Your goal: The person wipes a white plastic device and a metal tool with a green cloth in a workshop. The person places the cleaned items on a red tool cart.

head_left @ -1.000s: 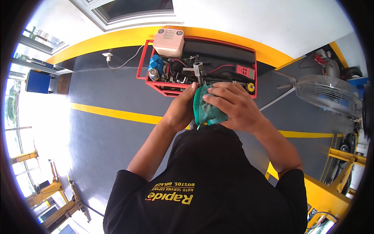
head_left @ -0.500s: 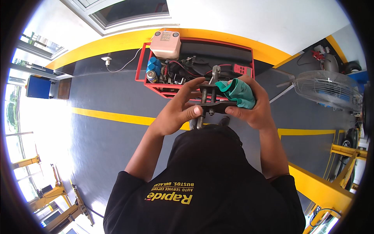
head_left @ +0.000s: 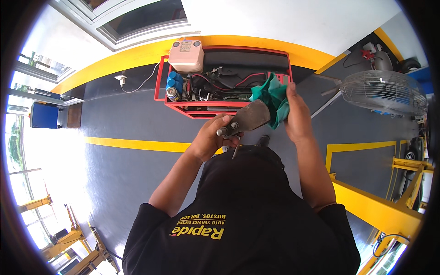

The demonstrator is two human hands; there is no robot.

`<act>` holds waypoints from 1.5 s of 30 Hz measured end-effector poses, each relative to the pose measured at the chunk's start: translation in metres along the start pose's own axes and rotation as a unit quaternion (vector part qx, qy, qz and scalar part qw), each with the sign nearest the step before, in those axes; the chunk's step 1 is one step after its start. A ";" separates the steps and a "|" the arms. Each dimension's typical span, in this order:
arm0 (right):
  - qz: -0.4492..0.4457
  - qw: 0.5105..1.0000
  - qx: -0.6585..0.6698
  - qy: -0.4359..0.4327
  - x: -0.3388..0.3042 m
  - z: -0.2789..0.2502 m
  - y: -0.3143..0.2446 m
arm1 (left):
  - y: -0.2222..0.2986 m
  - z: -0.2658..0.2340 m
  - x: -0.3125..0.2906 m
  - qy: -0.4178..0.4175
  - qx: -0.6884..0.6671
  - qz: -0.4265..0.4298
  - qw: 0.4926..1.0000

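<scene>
Red metal tool cart [head_left: 215, 104], one, at 12 o'clock. Round wire-cage fan [head_left: 385, 91], one, between 2 and 3 o'clock. Boxy pink case [head_left: 186, 59], one, 11 o'clock, on cart. Dark flat metal tool [head_left: 251, 117], one, mid-view, long axis 8-to-2 o'clock, rounded end toward 2; left hand [head_left: 211, 138] clamped on bolted end. Crumpled green cloth [head_left: 277, 103], one, gripped by right hand [head_left: 299, 115], blocking cart's front right part.

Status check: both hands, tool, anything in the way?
Left hand gripping metal tool by bolted end. Right hand holding green cloth beside broad end. Red cart beyond; no obstruction visible.
</scene>
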State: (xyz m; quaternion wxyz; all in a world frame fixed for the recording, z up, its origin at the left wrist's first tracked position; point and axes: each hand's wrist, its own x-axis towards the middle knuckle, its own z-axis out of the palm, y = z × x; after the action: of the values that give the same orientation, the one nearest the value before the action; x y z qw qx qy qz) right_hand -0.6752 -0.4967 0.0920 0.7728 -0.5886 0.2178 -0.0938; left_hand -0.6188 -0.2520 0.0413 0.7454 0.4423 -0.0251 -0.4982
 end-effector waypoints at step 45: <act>-0.358 0.781 -0.505 -0.077 0.007 0.071 0.010 | 0.003 -0.001 0.014 0.128 -0.003 0.056 0.990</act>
State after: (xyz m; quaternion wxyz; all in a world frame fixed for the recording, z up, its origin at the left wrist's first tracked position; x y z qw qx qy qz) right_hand -0.6379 -0.4346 0.0957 0.2896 -0.9358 -0.0529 -0.1941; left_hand -0.6093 -0.2618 0.0375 0.7703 0.4985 0.0475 -0.3947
